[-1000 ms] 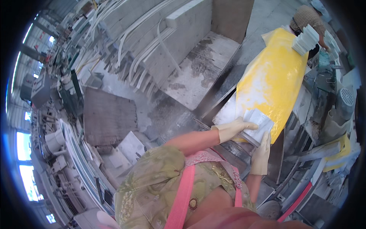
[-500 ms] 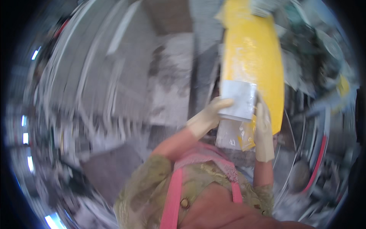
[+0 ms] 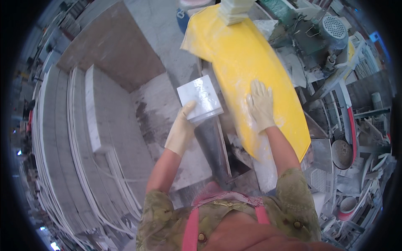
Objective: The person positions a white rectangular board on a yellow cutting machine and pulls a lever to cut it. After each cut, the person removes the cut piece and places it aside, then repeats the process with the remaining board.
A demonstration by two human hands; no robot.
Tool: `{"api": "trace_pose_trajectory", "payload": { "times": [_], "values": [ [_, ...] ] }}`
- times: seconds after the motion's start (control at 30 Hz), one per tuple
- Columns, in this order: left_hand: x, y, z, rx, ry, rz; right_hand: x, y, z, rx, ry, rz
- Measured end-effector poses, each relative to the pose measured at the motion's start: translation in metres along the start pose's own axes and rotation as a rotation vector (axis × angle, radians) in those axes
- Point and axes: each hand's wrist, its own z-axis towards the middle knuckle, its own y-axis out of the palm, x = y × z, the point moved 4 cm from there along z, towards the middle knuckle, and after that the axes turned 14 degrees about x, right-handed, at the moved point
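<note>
My left hand [image 3: 183,130], in a pale rubber glove, grips a small stack of square white marble tiles [image 3: 200,97] from below, holding it just left of a yellow-covered bench [image 3: 234,58]. Gloved the same way, my right hand [image 3: 261,104] lies flat with spread fingers on the wet yellow sheet. A second stack of white tiles [image 3: 234,10] sits at the far end of the yellow sheet. Both forearms come up from the lower edge, above my green patterned top and pink apron straps.
Grey stone slabs [image 3: 104,108] lie stacked at the left, with a brown slab [image 3: 113,50] behind them. A machine with a round grey motor [image 3: 333,27] stands at the upper right. Buckets and a round pan [image 3: 341,152] crowd the right side. A blue barrel [image 3: 184,19] stands beyond the bench.
My left hand has carried the tile stack off the yellow sheet to its left side. My right hand has moved up onto the sheet and flattened. The view has swung round.
</note>
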Motion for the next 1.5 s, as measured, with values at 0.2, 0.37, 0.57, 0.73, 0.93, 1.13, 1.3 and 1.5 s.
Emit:
{"api": "trace_pose_trajectory", "payload": {
  "times": [0.2, 0.37, 0.57, 0.73, 0.93, 1.13, 1.3, 1.5],
  "values": [
    [0.067, 0.103, 0.067, -0.061, 0.064, 0.031, -0.005, -0.020, 0.008, -0.022, 0.052, 0.106],
    [0.149, 0.231, 0.120, -0.243, 0.222, 0.057, -0.003, -0.019, 0.006, 0.008, 0.054, 0.141],
    [0.229, 0.415, 0.202, -0.409, 0.331, 0.182, -0.001, -0.023, 0.010, -0.010, 0.041, 0.111],
    [0.232, 0.476, 0.269, -0.304, 0.423, 0.325, -0.001, -0.030, 0.015, -0.079, 0.083, 0.153],
    [0.246, 0.477, 0.303, -0.133, 0.690, 0.669, 0.000, -0.034, 0.016, -0.099, 0.161, 0.252],
    [0.258, 0.481, 0.302, 0.013, 1.079, 1.194, 0.000, -0.035, 0.018, -0.065, 0.164, 0.223],
    [0.254, 0.488, 0.303, 0.130, 1.328, 1.570, -0.002, -0.036, 0.017, -0.064, 0.173, 0.248],
    [0.246, 0.492, 0.287, 0.206, 1.649, 1.808, -0.003, -0.037, 0.017, -0.100, 0.172, 0.235]
  ]
}}
